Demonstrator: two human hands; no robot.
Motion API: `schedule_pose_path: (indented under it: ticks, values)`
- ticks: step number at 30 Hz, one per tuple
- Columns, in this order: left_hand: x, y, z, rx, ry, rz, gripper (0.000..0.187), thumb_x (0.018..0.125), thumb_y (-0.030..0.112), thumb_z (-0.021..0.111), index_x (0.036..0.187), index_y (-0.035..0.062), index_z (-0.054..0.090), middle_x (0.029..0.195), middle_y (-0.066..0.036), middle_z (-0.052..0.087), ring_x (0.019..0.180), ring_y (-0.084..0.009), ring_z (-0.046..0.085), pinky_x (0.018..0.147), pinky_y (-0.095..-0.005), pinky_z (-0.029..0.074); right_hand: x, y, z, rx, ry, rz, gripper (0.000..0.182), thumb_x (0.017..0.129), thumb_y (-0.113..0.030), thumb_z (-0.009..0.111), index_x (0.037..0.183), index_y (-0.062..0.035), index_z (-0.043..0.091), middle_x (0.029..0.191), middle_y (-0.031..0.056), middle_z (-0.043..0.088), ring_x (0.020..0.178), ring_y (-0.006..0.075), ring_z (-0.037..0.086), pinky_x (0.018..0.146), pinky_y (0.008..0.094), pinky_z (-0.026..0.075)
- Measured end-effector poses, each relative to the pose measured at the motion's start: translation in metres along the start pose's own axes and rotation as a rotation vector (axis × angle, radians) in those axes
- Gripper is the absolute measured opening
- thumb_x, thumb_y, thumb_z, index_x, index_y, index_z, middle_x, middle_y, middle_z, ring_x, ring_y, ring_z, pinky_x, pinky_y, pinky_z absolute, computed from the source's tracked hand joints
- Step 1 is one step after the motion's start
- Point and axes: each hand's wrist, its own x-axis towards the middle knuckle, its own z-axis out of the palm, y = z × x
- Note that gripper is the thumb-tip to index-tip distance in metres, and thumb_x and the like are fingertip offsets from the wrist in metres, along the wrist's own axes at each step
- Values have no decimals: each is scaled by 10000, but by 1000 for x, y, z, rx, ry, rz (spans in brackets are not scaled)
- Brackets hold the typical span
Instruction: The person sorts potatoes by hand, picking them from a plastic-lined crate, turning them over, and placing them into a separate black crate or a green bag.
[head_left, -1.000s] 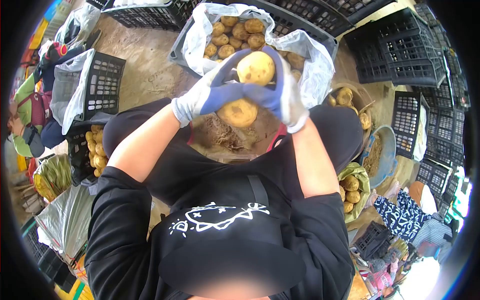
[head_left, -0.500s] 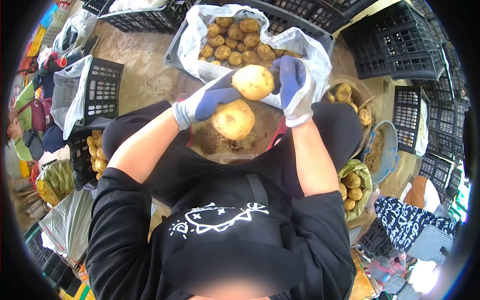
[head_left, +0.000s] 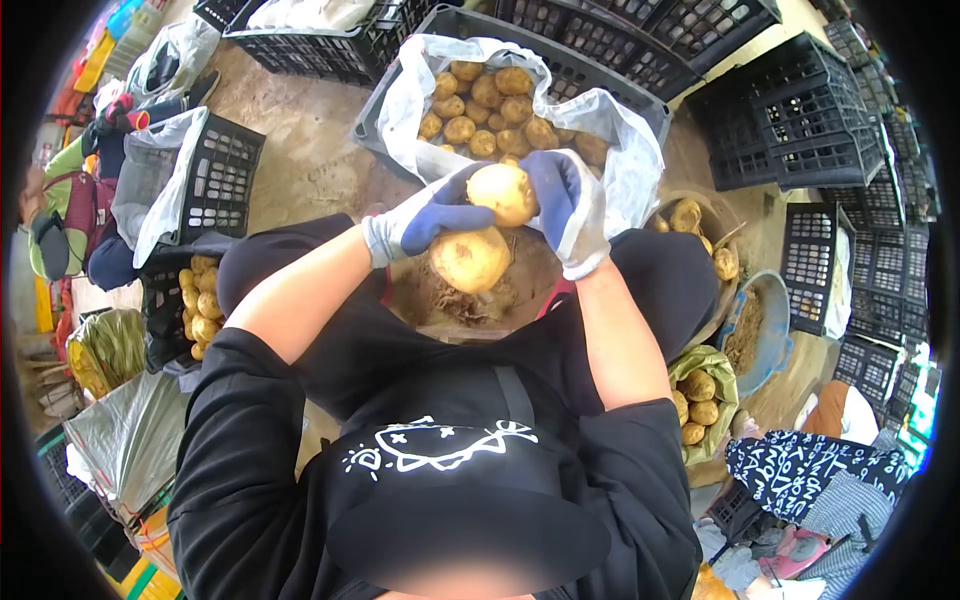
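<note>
My left hand (head_left: 432, 216), in a grey and blue work glove, is closed on a pale yellow potato (head_left: 502, 194) in front of my lap. A second, larger potato (head_left: 470, 260) sits just below it against the thumb side of that hand; what holds it from beneath is hidden. My right hand (head_left: 572, 212), gloved alike, has its fingers curled against the right side of the upper potato. Beyond both hands stands a dark crate (head_left: 375, 112) lined with a white plastic bag (head_left: 620, 140), holding many browner potatoes (head_left: 486, 92).
At right are a basin of potatoes (head_left: 725, 263), a blue tub (head_left: 783, 345) of soil and a green bag (head_left: 725, 395) of potatoes. Black crates (head_left: 785, 110) line the far and right sides. A left crate (head_left: 165, 310) holds potatoes. Other people (head_left: 80, 215) are at the edges.
The view has shifted, with the surroundings sliding lower. My right hand has moved left and closer, its fingers now against the upper potato. My left hand keeps its hold.
</note>
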Motion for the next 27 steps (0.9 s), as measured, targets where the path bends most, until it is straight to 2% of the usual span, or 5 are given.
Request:
schedule_pose_path:
  ticks: [13,22,23,26,27]
  values:
    - [-26,31,-2,-47,87,186,711,886,196,634,1499,67,299,1384,-99,484,1249,-188,496,1026,-338,429,1,-1,5,390,79,264,274,979,-235,573,1098,3,639,954,82,674,785,121,626,716,259,529]
    - [-236,51,-161,225,1167,767,429,953,321,583,1266,32,533,1144,-141,658,1053,-276,652,830,-385,581,9,21,5,240,4,372,329,954,-281,593,1102,10,632,954,92,678,753,133,632,689,261,516]
    - [-267,27,-192,648,1351,770,417,934,298,614,1253,39,541,1156,-135,655,1085,-279,636,845,-382,576,8,22,4,212,-66,418,342,949,-289,596,1111,10,631,954,96,680,756,139,634,693,265,515]
    - [-356,-50,-235,-227,1103,698,412,876,203,671,1220,13,547,1161,-172,645,1106,-317,618,874,-404,555,4,20,7,68,-229,364,360,953,-336,585,1111,-18,641,931,65,673,772,122,617,692,264,497]
    - [-368,-69,-224,387,1236,139,430,897,279,610,1259,58,541,1217,-170,621,1149,-315,590,930,-401,515,3,15,8,-105,-343,344,367,965,-365,571,1113,-35,635,937,45,659,791,104,599,690,249,482]
